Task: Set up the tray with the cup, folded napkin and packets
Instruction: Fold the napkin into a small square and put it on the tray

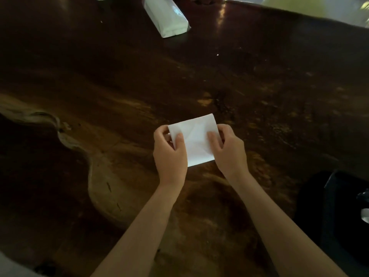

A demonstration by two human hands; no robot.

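The white folded paper napkin (pixel 195 136) sits over the dark wooden desk (pixel 259 86), the left hand (pixel 169 154) and right hand (pixel 229 154) each pinching a side edge in a narrow grip, well apart from the plastic-wrapped pack of white napkins (pixel 166 17).

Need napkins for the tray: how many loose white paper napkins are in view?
1: a folded white paper napkin, pinched between left hand and right hand over the dark wooden table. The white wrapped pack farther back may hide more.

matt white paper napkin (pixel 194 137); glossy dark wood table (pixel 259 80).
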